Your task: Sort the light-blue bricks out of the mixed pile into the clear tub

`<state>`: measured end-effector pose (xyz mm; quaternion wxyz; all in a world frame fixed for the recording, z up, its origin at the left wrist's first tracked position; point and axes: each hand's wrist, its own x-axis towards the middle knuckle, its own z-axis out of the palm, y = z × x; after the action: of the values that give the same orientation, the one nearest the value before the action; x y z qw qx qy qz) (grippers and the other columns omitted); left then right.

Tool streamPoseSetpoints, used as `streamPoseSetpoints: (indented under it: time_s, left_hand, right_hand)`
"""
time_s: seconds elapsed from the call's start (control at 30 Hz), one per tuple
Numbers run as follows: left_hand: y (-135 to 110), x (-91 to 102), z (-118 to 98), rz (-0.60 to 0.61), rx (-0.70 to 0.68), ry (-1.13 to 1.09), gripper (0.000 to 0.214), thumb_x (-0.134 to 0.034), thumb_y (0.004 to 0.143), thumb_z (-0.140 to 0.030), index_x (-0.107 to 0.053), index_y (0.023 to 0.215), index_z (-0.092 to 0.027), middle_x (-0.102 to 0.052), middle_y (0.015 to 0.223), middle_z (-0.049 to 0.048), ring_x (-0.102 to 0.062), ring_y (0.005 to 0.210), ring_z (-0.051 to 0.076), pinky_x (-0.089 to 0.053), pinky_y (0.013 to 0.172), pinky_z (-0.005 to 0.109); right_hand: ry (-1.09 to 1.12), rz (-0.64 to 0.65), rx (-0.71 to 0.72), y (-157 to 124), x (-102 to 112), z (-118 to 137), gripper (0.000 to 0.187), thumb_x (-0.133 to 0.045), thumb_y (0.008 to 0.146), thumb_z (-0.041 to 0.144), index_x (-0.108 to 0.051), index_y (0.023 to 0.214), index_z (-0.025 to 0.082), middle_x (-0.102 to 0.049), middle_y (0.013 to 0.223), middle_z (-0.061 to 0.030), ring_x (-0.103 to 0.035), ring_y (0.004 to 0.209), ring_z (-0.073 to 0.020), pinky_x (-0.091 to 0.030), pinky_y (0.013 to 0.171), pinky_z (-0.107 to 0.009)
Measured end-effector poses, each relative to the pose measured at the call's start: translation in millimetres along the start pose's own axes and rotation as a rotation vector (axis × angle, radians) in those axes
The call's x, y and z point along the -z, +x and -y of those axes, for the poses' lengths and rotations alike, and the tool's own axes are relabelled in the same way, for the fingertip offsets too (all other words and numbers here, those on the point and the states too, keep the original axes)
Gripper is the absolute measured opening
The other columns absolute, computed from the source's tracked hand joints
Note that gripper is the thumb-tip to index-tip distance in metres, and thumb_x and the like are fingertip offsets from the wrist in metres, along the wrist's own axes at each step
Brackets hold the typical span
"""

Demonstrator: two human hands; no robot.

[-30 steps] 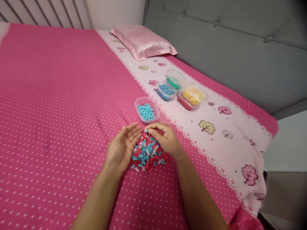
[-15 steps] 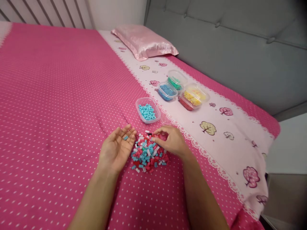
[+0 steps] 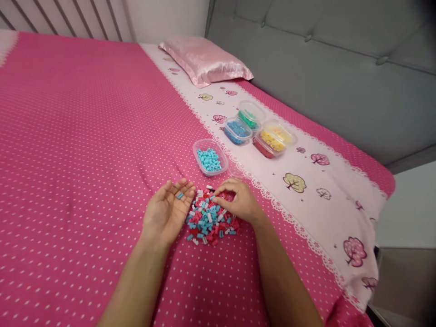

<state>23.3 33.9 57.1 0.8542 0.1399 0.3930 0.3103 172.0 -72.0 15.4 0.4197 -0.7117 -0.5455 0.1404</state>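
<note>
My left hand [image 3: 167, 210] is palm up and slightly cupped, with a small light blue toy brick [image 3: 179, 195] lying on its fingers. To its right on the bed is a loose pile of toy bricks [image 3: 211, 220], mostly pink, light blue, white and red. My right hand [image 3: 236, 199] reaches into the pile's upper edge from the right. Its thumb and index finger come close together on a light blue bit, partly hidden by the fingertips. Just beyond the pile stands an open clear tub [image 3: 223, 169] of light blue bricks.
Farther back are clear tubs with blue bricks [image 3: 237, 130], green bricks [image 3: 248, 119] and yellow bricks [image 3: 272, 140], beside red ones [image 3: 263, 148]. A pink satin pillow [image 3: 206, 61] lies by the grey padded headboard [image 3: 323, 68]. The dotted pink bedsheet [image 3: 85, 181] has shallow creases.
My right hand has shifted slightly left over the pile, its fingertips drawing closer at the light blue bit. My left hand stays nearly still with the brick on its fingers.
</note>
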Motion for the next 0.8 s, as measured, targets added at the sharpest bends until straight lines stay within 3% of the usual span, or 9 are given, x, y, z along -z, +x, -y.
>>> streamPoseSetpoints:
  time_s: [0.1, 0.2, 0.33, 0.43, 0.5, 0.67, 0.8]
  left_hand:
    - [-0.8, 0.2, 0.3, 0.024, 0.024, -0.015, 0.026, -0.035, 0.089, -0.018, -0.059, 0.086, -0.007, -0.062, 0.078, 0.0124, -0.065, 0.077, 0.017, -0.058, 0.066, 0.026]
    - [-0.9, 1.2, 1.0, 0.072, 0.067, -0.021, 0.029, -0.036, 0.089, -0.020, -0.058, 0.101, -0.005, -0.065, 0.091, 0.0168, -0.066, 0.089, 0.022, -0.058, 0.073, 0.030]
    - [-2.5, 1.6, 1.9, 0.171, 0.125, -0.025, 0.045, -0.036, 0.089, -0.027, -0.049, 0.121, 0.002, -0.059, 0.115, 0.0264, -0.061, 0.108, 0.028, -0.056, 0.083, 0.033]
    - [-4.0, 2.1, 2.9, 0.271, 0.174, -0.043, 0.053, -0.035, 0.090, -0.031, -0.042, 0.129, 0.004, -0.054, 0.125, 0.0285, -0.055, 0.116, 0.029, -0.053, 0.089, 0.035]
    - [-4.3, 2.8, 4.1, 0.322, 0.213, -0.048, 0.055, -0.035, 0.090, -0.033, -0.041, 0.131, 0.003, -0.053, 0.127, 0.0277, -0.054, 0.118, 0.029, -0.052, 0.092, 0.037]
    - [-3.6, 4.1, 6.3, 0.354, 0.299, -0.065, 0.056, -0.034, 0.091, -0.035, -0.041, 0.132, 0.003, -0.054, 0.126, 0.0270, -0.054, 0.118, 0.028, -0.051, 0.093, 0.037]
    - [-2.4, 5.4, 3.0, 0.321, 0.298, -0.085, 0.054, -0.034, 0.091, -0.032, -0.041, 0.131, 0.004, -0.056, 0.121, 0.0276, -0.057, 0.114, 0.029, -0.053, 0.089, 0.038]
  right_hand:
    - [0.174, -0.083, -0.054, -0.4, -0.1, 0.0, 0.009, -0.070, 0.073, 0.028, -0.069, 0.075, 0.020, -0.068, 0.076, -0.0026, -0.060, 0.073, -0.0159, -0.046, 0.071, -0.031]
    - [0.333, -0.263, -0.155, -0.6, -1.0, -6.0, 0.015, -0.069, 0.073, 0.032, -0.069, 0.079, 0.019, -0.066, 0.070, -0.0010, -0.057, 0.063, -0.0135, -0.047, 0.063, -0.027]
    - [0.402, -0.521, -0.185, 0.1, -1.9, -17.2, 0.019, -0.067, 0.074, 0.035, -0.068, 0.084, 0.019, -0.066, 0.073, -0.0011, -0.058, 0.068, -0.0143, -0.048, 0.066, -0.028]
    - [0.396, -0.622, -0.167, 0.8, -3.1, -13.8, 0.018, -0.067, 0.075, 0.034, -0.068, 0.085, 0.019, -0.068, 0.076, -0.0018, -0.060, 0.071, -0.0150, -0.048, 0.069, -0.029]
    - [0.359, -0.606, -0.111, 1.0, -5.0, -2.9, 0.015, -0.066, 0.077, 0.032, -0.069, 0.085, 0.020, -0.068, 0.077, -0.0019, -0.060, 0.072, -0.0150, -0.048, 0.070, -0.030]
    - [0.189, -0.356, 0.088, 1.3, -8.9, 26.9, 0.011, -0.063, 0.081, 0.026, -0.071, 0.088, 0.025, -0.070, 0.088, -0.0024, -0.062, 0.086, -0.0176, -0.048, 0.083, -0.036]
    - [0.178, -0.438, 0.035, 0.1, -2.5, 21.6, 0.013, -0.059, 0.083, 0.027, -0.070, 0.090, 0.025, -0.069, 0.090, -0.0025, -0.061, 0.087, -0.0179, -0.048, 0.082, -0.035]
